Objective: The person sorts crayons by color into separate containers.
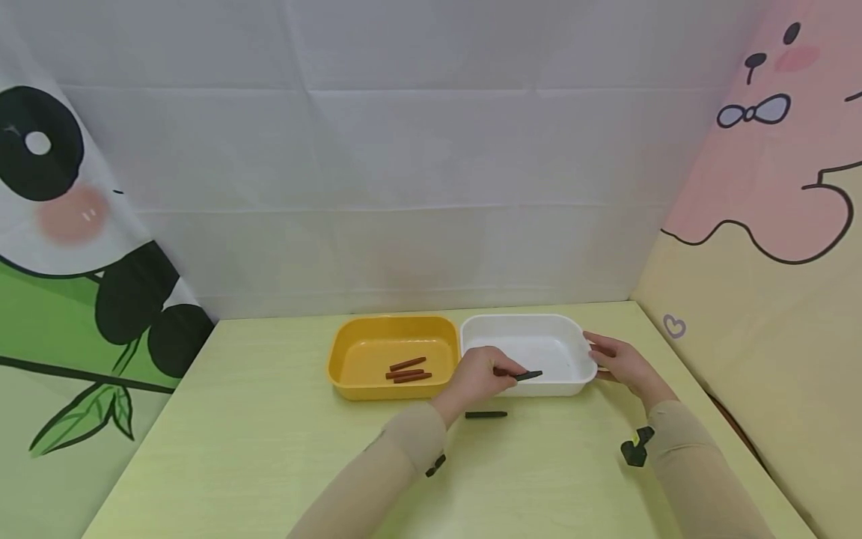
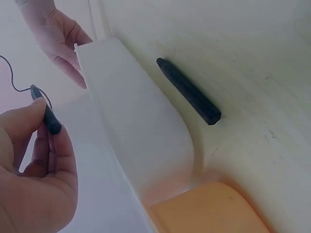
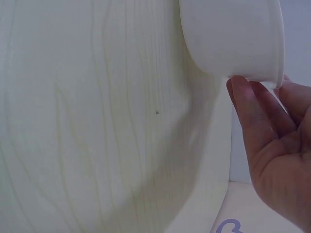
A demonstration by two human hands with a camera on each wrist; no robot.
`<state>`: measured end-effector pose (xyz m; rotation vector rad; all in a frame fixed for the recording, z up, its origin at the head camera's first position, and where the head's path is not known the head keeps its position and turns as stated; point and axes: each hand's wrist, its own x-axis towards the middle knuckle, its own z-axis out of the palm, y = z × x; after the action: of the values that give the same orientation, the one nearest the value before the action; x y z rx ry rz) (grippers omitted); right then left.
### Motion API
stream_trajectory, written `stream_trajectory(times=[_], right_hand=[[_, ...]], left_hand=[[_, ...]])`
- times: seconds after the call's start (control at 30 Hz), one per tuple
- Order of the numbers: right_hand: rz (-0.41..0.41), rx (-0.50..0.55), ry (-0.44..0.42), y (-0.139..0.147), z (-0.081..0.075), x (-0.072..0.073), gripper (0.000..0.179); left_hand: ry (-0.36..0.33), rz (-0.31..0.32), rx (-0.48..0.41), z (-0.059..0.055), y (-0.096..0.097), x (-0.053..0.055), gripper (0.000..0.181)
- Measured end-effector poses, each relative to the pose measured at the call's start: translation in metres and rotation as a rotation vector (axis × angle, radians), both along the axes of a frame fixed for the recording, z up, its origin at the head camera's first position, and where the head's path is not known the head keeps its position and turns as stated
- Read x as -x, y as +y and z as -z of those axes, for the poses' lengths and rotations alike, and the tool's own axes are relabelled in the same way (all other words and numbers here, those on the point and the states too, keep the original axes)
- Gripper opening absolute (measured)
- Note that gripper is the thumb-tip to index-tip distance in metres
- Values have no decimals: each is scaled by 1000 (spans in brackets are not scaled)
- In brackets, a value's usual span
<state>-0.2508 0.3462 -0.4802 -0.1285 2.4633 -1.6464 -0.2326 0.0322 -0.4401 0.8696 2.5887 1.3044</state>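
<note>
My left hand [image 1: 478, 374] pinches a black crayon [image 1: 530, 376] between thumb and fingertips, over the near part of the white tray [image 1: 572, 388]. In the left wrist view, both ends of that crayon [image 2: 52, 125] stick out of the fingers. At the tray's right end, my right hand [image 1: 622, 364] holds the rim, thumb at the edge and fingers against the outer wall [image 3: 233, 43]. A second black crayon [image 1: 486, 414] lies on the table in front of the trays, below the left forearm's wrist. Several brown crayons [image 1: 412, 378] lie in the yellow tray [image 1: 342, 374].
The yellow tray stands directly left of the white one on a pale wood-grain table [image 1: 269, 449]. White cloth [image 1: 417, 254] hangs behind the table, with cartoon-printed panels on the left and right sides.
</note>
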Motion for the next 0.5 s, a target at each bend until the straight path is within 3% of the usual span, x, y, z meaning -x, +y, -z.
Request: stream_trajectory(times=[0.5], right_hand=[[6,-13,-4,0,-3,-2,53]], left_hand=[[40,-50,74,-10,9,21,17]])
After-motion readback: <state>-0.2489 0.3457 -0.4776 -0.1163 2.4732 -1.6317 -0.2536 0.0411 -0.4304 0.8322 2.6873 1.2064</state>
